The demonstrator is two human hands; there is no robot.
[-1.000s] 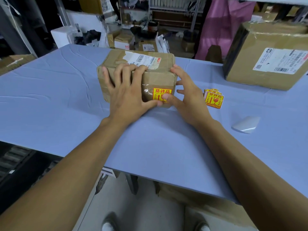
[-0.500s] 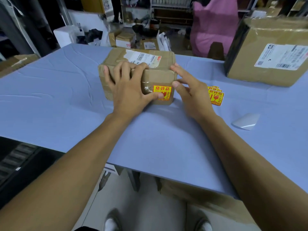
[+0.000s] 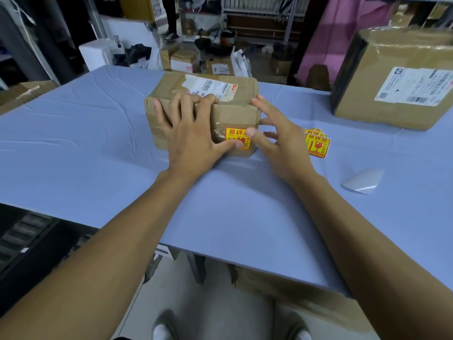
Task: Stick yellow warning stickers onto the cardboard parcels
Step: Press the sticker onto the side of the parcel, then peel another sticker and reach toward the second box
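The small cardboard parcel (image 3: 203,111) on the desk (image 3: 73,153) is pressed by the flat open left hand (image 3: 193,138), thumb on its yellow sticker (image 3: 236,138). The right hand (image 3: 282,141) is spread open, empty, beside the sticker stack (image 3: 316,144).

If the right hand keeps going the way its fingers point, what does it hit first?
Probably the small parcel: the right hand points forward-left, fingertips at the box's right edge, thumb by the yellow sticker. Depth is unclear.

blue table (image 3: 98,143), cluttered bg shelving (image 3: 257,23)
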